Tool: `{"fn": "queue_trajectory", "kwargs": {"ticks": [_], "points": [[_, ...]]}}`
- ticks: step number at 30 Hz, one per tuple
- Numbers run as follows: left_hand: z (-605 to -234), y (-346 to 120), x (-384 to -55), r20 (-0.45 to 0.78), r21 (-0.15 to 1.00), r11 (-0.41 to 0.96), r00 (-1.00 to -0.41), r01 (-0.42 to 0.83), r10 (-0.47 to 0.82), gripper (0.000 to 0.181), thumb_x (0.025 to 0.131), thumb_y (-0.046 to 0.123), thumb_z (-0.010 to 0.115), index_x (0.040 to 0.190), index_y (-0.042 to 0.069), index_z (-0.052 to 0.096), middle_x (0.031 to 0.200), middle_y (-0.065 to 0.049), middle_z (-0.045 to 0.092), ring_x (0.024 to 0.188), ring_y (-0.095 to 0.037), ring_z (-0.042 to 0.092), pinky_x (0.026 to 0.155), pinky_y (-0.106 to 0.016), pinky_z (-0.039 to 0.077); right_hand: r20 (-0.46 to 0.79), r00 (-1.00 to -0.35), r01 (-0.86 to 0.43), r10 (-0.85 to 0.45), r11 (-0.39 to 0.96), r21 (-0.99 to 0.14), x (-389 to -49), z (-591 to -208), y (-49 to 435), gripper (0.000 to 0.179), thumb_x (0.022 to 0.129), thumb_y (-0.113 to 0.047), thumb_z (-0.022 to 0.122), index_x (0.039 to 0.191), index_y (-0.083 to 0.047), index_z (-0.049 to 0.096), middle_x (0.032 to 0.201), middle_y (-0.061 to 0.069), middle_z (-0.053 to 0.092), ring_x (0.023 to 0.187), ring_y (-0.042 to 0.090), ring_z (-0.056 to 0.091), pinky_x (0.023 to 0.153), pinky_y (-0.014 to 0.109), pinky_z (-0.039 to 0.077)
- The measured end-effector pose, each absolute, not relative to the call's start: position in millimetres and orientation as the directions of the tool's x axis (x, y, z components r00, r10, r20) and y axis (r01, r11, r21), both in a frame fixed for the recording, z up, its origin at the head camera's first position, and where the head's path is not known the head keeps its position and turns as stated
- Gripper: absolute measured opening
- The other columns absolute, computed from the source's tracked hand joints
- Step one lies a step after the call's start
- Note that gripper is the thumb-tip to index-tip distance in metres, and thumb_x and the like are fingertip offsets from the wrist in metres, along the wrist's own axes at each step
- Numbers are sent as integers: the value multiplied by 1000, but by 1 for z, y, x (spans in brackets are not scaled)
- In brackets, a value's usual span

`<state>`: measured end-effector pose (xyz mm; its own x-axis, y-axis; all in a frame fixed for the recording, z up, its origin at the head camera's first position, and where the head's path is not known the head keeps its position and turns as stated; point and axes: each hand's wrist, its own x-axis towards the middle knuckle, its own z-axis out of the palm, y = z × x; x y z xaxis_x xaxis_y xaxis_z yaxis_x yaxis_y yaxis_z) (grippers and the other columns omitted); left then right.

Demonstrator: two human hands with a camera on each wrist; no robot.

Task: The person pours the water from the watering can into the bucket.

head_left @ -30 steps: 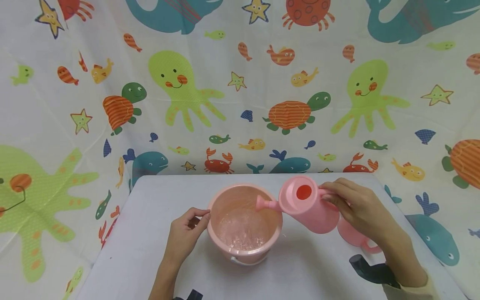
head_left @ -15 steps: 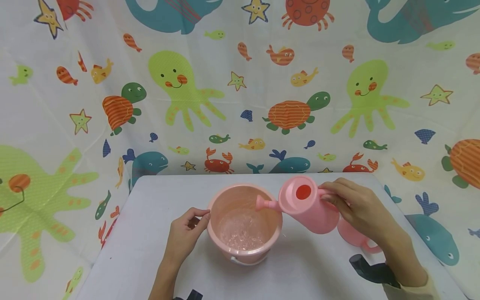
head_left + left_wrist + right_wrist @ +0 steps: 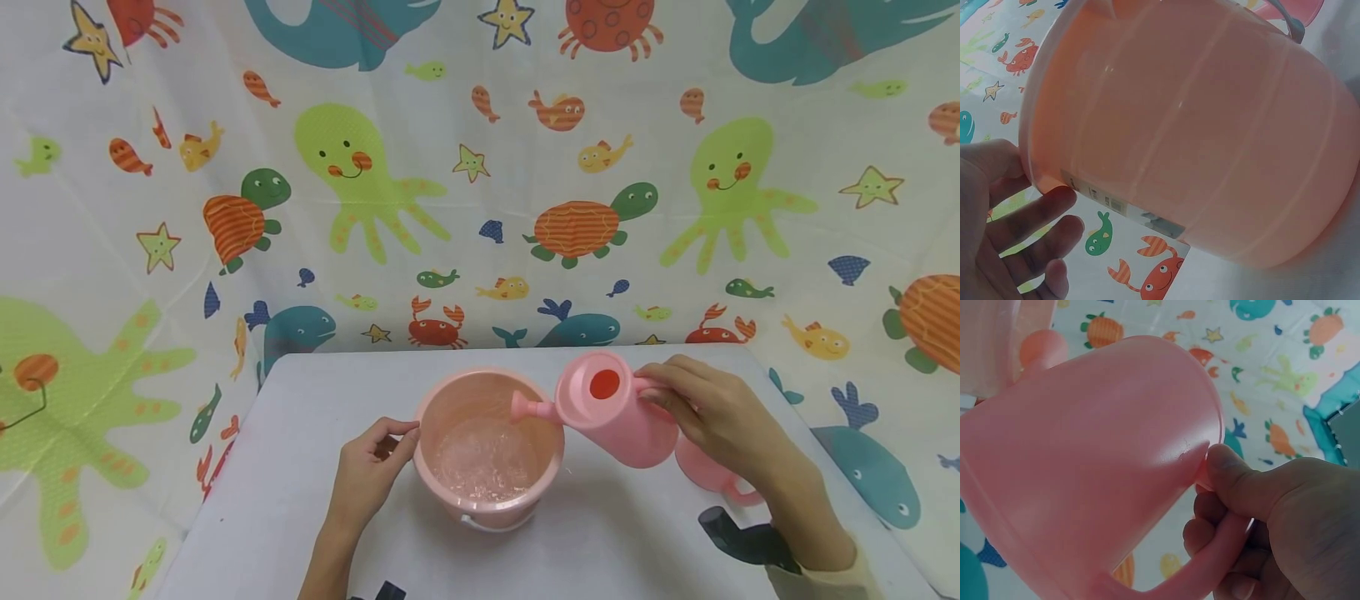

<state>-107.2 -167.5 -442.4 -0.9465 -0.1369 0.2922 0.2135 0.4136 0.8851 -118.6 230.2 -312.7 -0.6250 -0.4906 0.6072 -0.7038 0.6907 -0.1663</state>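
A pink bucket stands on the white table with rippling water inside. At its left side my left hand pinches the rim between thumb and fingers; the left wrist view has the bucket wall beside those fingers. My right hand grips the handle of a pink watering can, tilted left so its spout reaches over the bucket's right rim. In the right wrist view, fingers curl round the can's handle. The can's round filling hole faces up toward the head camera.
Behind the right hand, partly covered by it and the can, sits another pink vessel with a loop handle. A white bail hangs at the bucket's near side. A sea-animal cloth hangs behind the white table.
The head view has shifted slightly. Water in the bucket keeps rippling, while both hands, the bucket and the tilted can stay almost where they were.
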Motion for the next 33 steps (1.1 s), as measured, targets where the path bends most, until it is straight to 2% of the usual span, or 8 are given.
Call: {"fn": "queue_trajectory", "kwargs": {"ticks": [9,18,27,33], "points": [[-442,-167,-107,290,883,420,-947,210,-137,12,93,25,72,100,15,75,90,0,77,69,-8,60,60,-21,47,609,-617,-710,-499,687,-157,-119,-312,231,40,72,-4,84,110,-13,74,88,-7,67,77,7,60,77,2,46],[-444,-166,-108,292,879,431,-945,205,-146,10,93,23,73,99,14,75,90,0,78,68,-8,61,59,-21,47,588,-636,-688,-500,712,-139,-117,-309,230,50,66,0,87,112,-16,74,89,-9,67,78,8,61,76,3,47],[-444,-166,-108,300,877,432,-943,212,-145,10,93,23,73,98,16,75,90,2,78,67,-9,61,59,-21,48,585,-635,-687,-505,715,-128,-117,-308,229,51,65,-1,87,112,-16,74,91,-8,68,79,8,63,75,6,50],[-444,-166,-108,295,879,428,-945,211,-139,11,93,23,72,99,14,74,90,-1,77,68,-8,61,59,-22,48,583,-636,-687,-505,715,-130,-117,-307,229,50,66,-1,87,112,-16,74,91,-8,68,79,8,62,76,5,49]]}}
